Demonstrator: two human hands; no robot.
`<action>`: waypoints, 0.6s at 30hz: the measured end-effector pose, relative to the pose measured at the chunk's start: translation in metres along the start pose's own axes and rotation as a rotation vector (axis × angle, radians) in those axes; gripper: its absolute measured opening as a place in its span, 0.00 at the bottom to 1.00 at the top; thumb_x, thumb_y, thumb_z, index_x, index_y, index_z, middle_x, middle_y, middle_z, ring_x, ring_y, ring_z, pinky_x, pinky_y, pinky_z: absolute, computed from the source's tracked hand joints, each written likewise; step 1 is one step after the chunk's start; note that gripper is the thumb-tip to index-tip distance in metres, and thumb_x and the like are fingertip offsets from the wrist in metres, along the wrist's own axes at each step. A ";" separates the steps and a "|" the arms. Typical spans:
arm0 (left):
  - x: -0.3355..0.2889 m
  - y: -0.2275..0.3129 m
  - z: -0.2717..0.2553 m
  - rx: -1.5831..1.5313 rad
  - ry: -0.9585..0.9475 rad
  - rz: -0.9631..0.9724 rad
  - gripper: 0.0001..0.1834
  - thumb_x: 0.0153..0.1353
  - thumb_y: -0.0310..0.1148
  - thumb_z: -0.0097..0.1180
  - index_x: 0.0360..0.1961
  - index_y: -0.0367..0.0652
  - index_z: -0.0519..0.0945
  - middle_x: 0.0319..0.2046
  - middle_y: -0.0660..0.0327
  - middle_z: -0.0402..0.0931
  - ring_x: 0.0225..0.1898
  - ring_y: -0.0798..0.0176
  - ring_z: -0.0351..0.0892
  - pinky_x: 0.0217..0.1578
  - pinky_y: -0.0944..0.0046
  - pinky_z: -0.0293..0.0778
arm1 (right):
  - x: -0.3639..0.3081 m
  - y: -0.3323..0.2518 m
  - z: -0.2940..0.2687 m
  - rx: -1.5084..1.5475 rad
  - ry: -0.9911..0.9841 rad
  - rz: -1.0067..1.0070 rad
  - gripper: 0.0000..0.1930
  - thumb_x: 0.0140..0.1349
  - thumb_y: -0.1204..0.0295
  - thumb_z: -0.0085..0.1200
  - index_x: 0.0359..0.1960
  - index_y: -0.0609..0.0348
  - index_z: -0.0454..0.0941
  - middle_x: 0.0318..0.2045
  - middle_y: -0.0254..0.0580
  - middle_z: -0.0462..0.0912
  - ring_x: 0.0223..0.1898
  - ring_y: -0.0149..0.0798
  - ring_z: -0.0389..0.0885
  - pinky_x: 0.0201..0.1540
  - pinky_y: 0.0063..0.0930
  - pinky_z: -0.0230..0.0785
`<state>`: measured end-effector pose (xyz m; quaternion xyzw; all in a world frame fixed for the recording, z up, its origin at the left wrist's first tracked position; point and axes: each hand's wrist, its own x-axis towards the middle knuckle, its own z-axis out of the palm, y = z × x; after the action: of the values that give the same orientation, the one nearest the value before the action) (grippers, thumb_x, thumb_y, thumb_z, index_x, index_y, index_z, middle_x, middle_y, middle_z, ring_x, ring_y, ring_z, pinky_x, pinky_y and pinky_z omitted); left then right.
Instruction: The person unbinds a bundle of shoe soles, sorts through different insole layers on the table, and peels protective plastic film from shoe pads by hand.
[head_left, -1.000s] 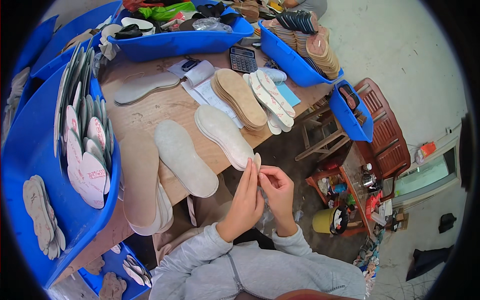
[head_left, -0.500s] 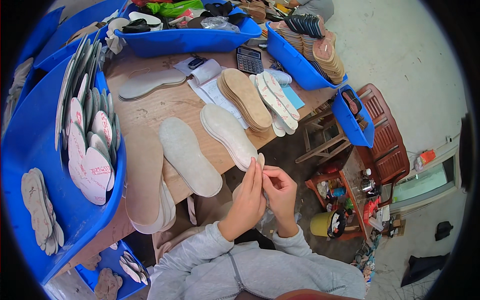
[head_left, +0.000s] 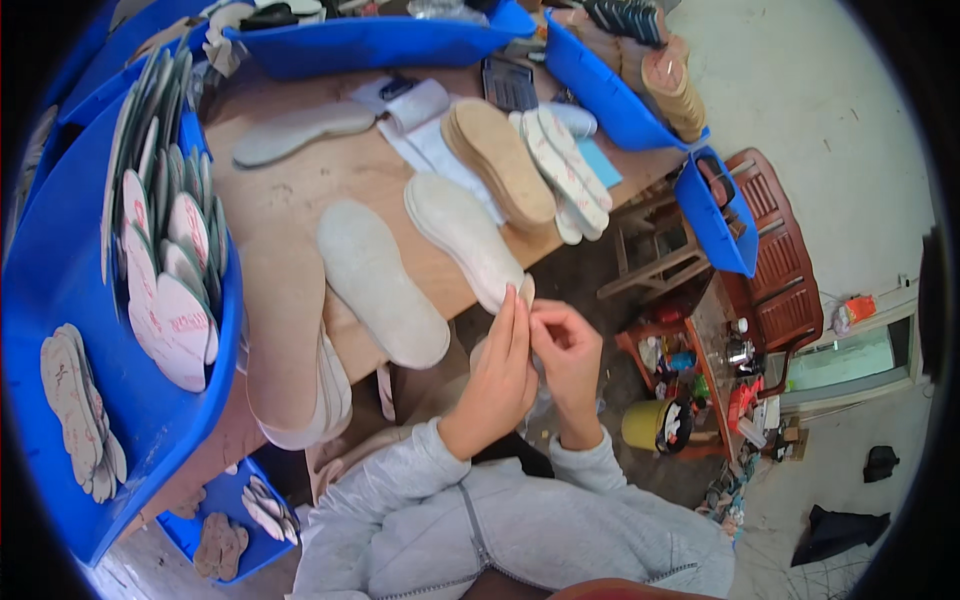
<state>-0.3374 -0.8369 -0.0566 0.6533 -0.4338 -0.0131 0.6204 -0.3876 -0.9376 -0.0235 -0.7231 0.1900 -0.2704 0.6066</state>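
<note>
Close together at the table's front edge, both my hands are at a pale insole whose rounded beige tip point(head_left: 528, 289) shows above the fingers; the rest is mostly hidden. My left hand point(head_left: 497, 378) is closed, its long fingers straight and pressed along the insole. My right hand point(head_left: 570, 365) pinches with thumb and forefinger at the insole's edge. Just beyond the fingertips lies a short stack of pale grey insoles point(head_left: 458, 235). Left of it rest another grey insole stack point(head_left: 383, 285) and a longer beige-topped stack point(head_left: 285, 330), both reaching over the table edge.
Tan insoles point(head_left: 498, 165) and white insoles with red print point(head_left: 562, 170) lie farther back on the wooden table point(head_left: 280, 205). Papers point(head_left: 425, 150) and a calculator point(head_left: 510, 82) are behind. A big blue bin point(head_left: 60, 270) holds insoles at left. A wooden stool point(head_left: 650, 245) stands right.
The view has tipped slightly, so the table and its stacks sit higher in the picture. My hands keep their hold at the insole, with the right hand's fingers a little more curled.
</note>
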 end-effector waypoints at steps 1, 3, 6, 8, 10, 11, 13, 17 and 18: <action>-0.001 -0.001 0.000 0.016 -0.003 0.006 0.36 0.54 0.13 0.45 0.65 0.20 0.49 0.66 0.30 0.47 0.66 0.33 0.53 0.65 0.52 0.55 | -0.001 0.000 0.000 -0.047 0.004 -0.029 0.03 0.61 0.82 0.54 0.36 0.69 0.77 0.42 0.39 0.80 0.38 0.24 0.76 0.41 0.15 0.69; -0.002 -0.001 0.000 0.007 -0.012 0.002 0.36 0.55 0.13 0.45 0.65 0.21 0.49 0.66 0.30 0.47 0.66 0.34 0.53 0.65 0.53 0.55 | -0.001 0.002 0.000 0.006 -0.013 -0.015 0.03 0.62 0.83 0.53 0.36 0.68 0.75 0.41 0.37 0.78 0.37 0.24 0.75 0.41 0.16 0.68; -0.002 0.000 -0.003 -0.065 -0.026 -0.045 0.37 0.55 0.14 0.45 0.67 0.24 0.49 0.67 0.34 0.47 0.67 0.36 0.53 0.65 0.53 0.54 | 0.001 0.004 0.000 0.016 -0.019 -0.002 0.03 0.62 0.83 0.52 0.37 0.68 0.75 0.41 0.37 0.77 0.38 0.24 0.75 0.41 0.16 0.69; 0.001 0.002 -0.007 -0.103 0.025 -0.078 0.34 0.55 0.15 0.48 0.66 0.31 0.57 0.63 0.40 0.58 0.63 0.41 0.61 0.61 0.55 0.61 | 0.002 0.005 0.000 0.028 -0.012 -0.020 0.03 0.63 0.83 0.51 0.37 0.69 0.74 0.41 0.37 0.75 0.38 0.24 0.75 0.41 0.16 0.69; 0.003 0.002 -0.014 -0.035 0.032 -0.112 0.30 0.56 0.16 0.49 0.63 0.33 0.63 0.58 0.43 0.64 0.56 0.44 0.67 0.56 0.57 0.65 | 0.004 0.006 0.001 0.051 -0.001 -0.027 0.03 0.62 0.83 0.51 0.37 0.69 0.74 0.41 0.37 0.75 0.39 0.25 0.75 0.40 0.16 0.69; 0.005 0.001 -0.018 0.036 0.040 -0.146 0.27 0.56 0.17 0.51 0.59 0.34 0.68 0.53 0.46 0.69 0.50 0.48 0.72 0.50 0.59 0.69 | 0.005 0.006 0.001 0.076 0.008 -0.036 0.03 0.62 0.83 0.51 0.37 0.69 0.74 0.40 0.37 0.75 0.39 0.25 0.75 0.40 0.17 0.69; 0.006 0.001 -0.022 -0.089 0.121 -0.214 0.16 0.58 0.20 0.53 0.49 0.35 0.76 0.39 0.52 0.74 0.36 0.58 0.74 0.39 0.63 0.71 | 0.004 0.003 0.002 -0.024 -0.013 -0.094 0.03 0.61 0.83 0.52 0.36 0.68 0.75 0.40 0.38 0.74 0.38 0.26 0.76 0.39 0.17 0.70; 0.005 -0.006 -0.026 -0.404 0.085 -0.429 0.08 0.65 0.28 0.54 0.40 0.32 0.78 0.30 0.61 0.78 0.31 0.72 0.75 0.35 0.71 0.72 | 0.003 -0.006 0.005 -0.316 -0.078 -0.225 0.04 0.58 0.84 0.54 0.34 0.66 0.77 0.38 0.41 0.74 0.34 0.29 0.77 0.35 0.20 0.72; 0.005 -0.008 -0.026 -0.496 0.063 -0.509 0.08 0.65 0.29 0.54 0.39 0.32 0.78 0.30 0.63 0.78 0.32 0.73 0.75 0.35 0.72 0.72 | 0.003 -0.009 0.005 -0.349 -0.082 -0.237 0.05 0.56 0.84 0.55 0.34 0.66 0.77 0.37 0.41 0.74 0.30 0.31 0.77 0.33 0.22 0.72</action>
<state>-0.3154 -0.8203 -0.0547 0.5702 -0.2212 -0.2520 0.7500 -0.3828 -0.9333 -0.0154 -0.8448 0.1226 -0.2732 0.4435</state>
